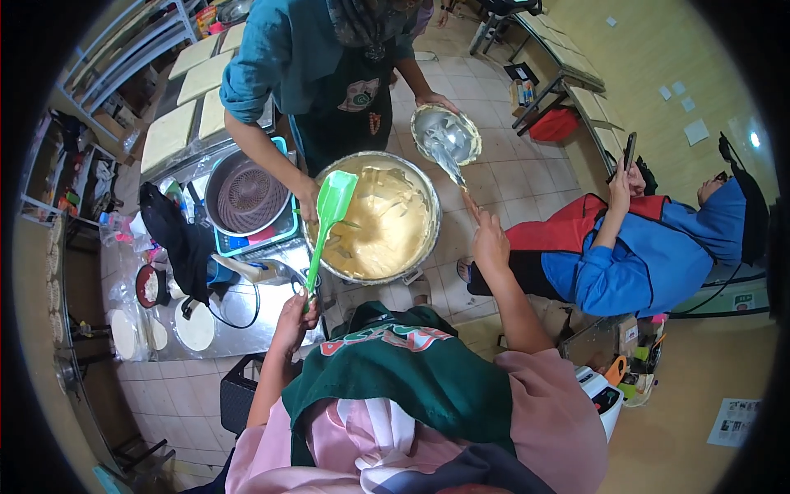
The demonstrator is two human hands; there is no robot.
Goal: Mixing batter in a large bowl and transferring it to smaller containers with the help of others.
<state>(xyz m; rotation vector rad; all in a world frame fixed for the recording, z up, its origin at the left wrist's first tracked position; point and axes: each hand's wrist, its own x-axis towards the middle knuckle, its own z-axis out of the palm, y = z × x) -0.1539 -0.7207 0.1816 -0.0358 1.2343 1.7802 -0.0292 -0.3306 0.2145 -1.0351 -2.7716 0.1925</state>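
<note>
My left hand [299, 315] grips the handle of a bright green spatula [334, 200], its blade raised over the rim of a large metal bowl [436, 219]. Pale yellow batter [386, 231] lies in that bowl, thickly smeared up its sides. In my right hand [492, 242] is a wooden-handled utensil [470, 199]; its greyish, coated end reaches into a smaller metal bowl [474, 133]. A co-worker in a dark apron holds this smaller bowl with one hand [437, 100]. The co-worker's other hand [307, 196] is at the large bowl's left rim, partly behind the spatula.
A metal table [274, 336] on the left bears a brown basket-like container [250, 194], flat dough rounds [195, 324] and a black cloth [176, 241]. Pale slabs [170, 139] lie beyond. At right another person [642, 259] holds a phone [629, 150].
</note>
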